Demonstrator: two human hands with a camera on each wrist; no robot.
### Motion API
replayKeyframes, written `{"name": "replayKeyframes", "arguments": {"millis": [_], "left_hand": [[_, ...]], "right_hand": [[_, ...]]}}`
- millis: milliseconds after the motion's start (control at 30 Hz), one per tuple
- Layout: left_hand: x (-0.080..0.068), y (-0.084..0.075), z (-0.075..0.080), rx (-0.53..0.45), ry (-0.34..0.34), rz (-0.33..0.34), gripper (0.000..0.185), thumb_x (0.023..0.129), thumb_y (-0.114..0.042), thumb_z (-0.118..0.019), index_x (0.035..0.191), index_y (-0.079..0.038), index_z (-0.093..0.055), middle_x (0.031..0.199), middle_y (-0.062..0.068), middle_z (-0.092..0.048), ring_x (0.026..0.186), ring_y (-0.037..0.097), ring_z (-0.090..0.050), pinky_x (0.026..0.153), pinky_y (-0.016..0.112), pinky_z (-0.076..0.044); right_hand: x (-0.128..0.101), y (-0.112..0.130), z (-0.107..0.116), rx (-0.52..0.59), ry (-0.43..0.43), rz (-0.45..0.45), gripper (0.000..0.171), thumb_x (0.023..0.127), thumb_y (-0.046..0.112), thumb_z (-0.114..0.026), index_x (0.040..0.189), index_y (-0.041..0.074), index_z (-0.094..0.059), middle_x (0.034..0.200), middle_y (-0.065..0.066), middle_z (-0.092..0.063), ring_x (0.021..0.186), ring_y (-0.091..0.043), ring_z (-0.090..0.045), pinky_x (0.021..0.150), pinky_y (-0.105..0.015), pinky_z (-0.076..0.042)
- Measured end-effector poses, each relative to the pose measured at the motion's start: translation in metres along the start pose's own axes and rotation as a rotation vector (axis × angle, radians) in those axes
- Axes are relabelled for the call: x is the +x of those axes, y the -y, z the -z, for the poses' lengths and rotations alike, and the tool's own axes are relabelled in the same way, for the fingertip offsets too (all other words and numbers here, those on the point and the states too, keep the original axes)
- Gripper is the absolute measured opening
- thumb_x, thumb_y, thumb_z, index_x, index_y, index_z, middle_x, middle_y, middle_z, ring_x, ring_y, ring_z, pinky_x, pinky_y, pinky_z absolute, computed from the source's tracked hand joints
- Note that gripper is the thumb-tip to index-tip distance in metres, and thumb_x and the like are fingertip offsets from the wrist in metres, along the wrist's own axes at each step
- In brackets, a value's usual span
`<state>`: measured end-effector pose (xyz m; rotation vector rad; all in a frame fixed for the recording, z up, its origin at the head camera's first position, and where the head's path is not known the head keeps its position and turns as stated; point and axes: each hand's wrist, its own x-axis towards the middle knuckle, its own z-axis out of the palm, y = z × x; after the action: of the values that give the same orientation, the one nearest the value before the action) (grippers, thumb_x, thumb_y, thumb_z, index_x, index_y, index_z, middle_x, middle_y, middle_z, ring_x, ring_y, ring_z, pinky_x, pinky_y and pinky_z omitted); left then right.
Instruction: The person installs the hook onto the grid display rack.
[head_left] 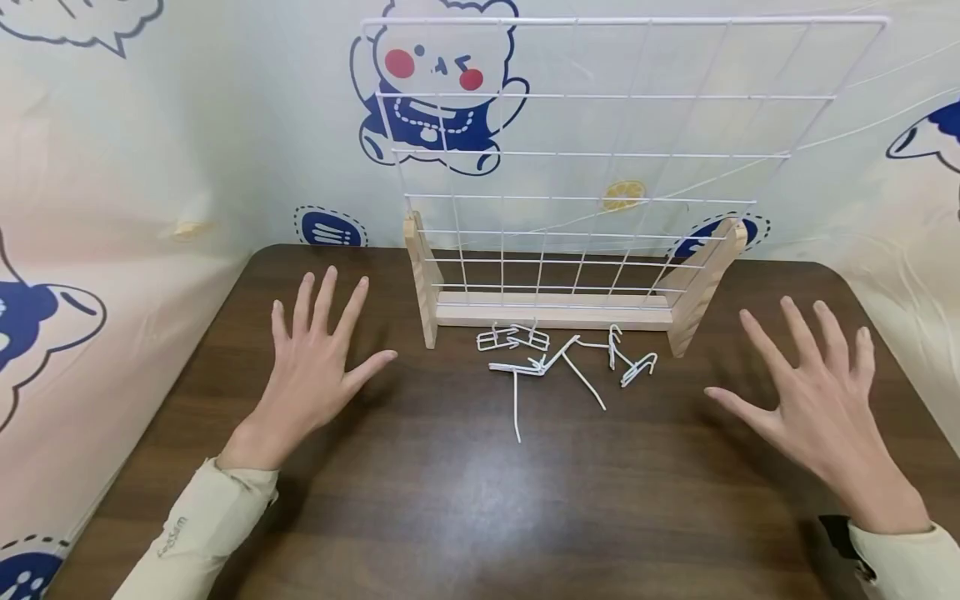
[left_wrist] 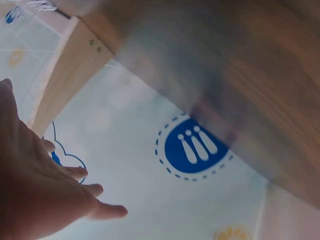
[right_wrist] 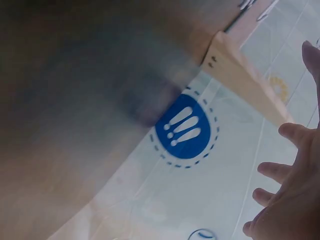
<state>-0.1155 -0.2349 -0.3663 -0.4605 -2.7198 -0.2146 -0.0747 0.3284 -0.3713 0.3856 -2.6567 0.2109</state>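
Note:
A white wire grid panel [head_left: 600, 150] stands upright in a wooden base [head_left: 555, 310] at the back of the brown table [head_left: 465, 500]. Several white wire hooks [head_left: 562, 354] lie scattered on the table just in front of the base. My left hand [head_left: 318, 367] is spread flat over the table left of the hooks, fingers straight, holding nothing. My right hand [head_left: 813, 400] is spread the same way to the right of the hooks. In the wrist views each hand, the left [left_wrist: 35, 195] and the right [right_wrist: 290, 200], shows splayed fingers against the wall cloth.
A pale cloth with blue cartoon prints [head_left: 442, 83] covers the walls behind and at both sides. The wooden side post of the base [left_wrist: 65, 70] shows in the left wrist view, the other post [right_wrist: 245, 80] in the right wrist view.

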Motion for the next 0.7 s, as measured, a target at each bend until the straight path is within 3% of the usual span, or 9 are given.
{"name": "replayKeyframes", "arguments": {"millis": [167, 267, 367, 500, 700], "left_hand": [[0.01, -0.01, 0.008, -0.195, 0.069, 0.007, 0.085, 0.095, -0.057, -0.055, 0.161, -0.029, -0.011, 0.167, 0.009, -0.004, 0.152, 0.035, -0.004, 0.114, 0.072, -0.002], [0.02, -0.015, 0.011, -0.29, 0.067, -0.008, 0.081, 0.097, -0.054, -0.054, 0.161, -0.028, -0.012, 0.166, 0.008, -0.01, 0.152, 0.032, -0.009, 0.116, 0.068, -0.003], [0.03, -0.02, 0.016, -0.371, 0.057, -0.017, 0.078, 0.099, -0.05, -0.054, 0.161, -0.025, -0.014, 0.165, 0.007, -0.015, 0.151, 0.03, -0.014, 0.118, 0.064, -0.007], [0.043, -0.024, 0.024, -0.484, 0.054, -0.009, 0.075, 0.101, -0.044, -0.053, 0.16, -0.02, -0.014, 0.165, 0.005, -0.017, 0.151, 0.026, -0.016, 0.12, 0.058, -0.015], [0.063, -0.027, 0.029, -0.63, 0.007, 0.016, 0.069, 0.102, -0.037, -0.053, 0.159, -0.02, -0.018, 0.159, 0.005, -0.028, 0.145, 0.025, -0.03, 0.117, 0.053, -0.027]], "right_hand": [[0.008, 0.01, 0.002, 0.061, -0.012, 0.074, 0.086, 0.082, 0.067, -0.063, 0.149, 0.015, -0.046, 0.152, -0.023, -0.039, 0.145, -0.04, -0.027, 0.116, -0.066, -0.008], [0.011, 0.017, 0.001, 0.112, -0.042, 0.132, 0.07, 0.089, 0.052, -0.064, 0.141, 0.007, -0.053, 0.137, -0.025, -0.055, 0.13, -0.042, -0.046, 0.113, -0.062, -0.024], [0.016, 0.025, -0.002, 0.137, -0.056, 0.18, 0.05, 0.089, 0.035, -0.068, 0.126, 0.002, -0.063, 0.116, -0.021, -0.066, 0.111, -0.042, -0.059, 0.1, -0.056, -0.04], [0.023, 0.039, -0.007, 0.151, -0.045, 0.223, 0.031, 0.084, 0.02, -0.072, 0.109, 0.003, -0.07, 0.101, -0.016, -0.07, 0.095, -0.038, -0.065, 0.083, -0.054, -0.05], [0.032, 0.065, -0.018, 0.195, -0.027, 0.314, 0.027, 0.086, 0.019, -0.07, 0.106, 0.001, -0.07, 0.096, -0.015, -0.07, 0.087, -0.032, -0.068, 0.071, -0.051, -0.056]]}}
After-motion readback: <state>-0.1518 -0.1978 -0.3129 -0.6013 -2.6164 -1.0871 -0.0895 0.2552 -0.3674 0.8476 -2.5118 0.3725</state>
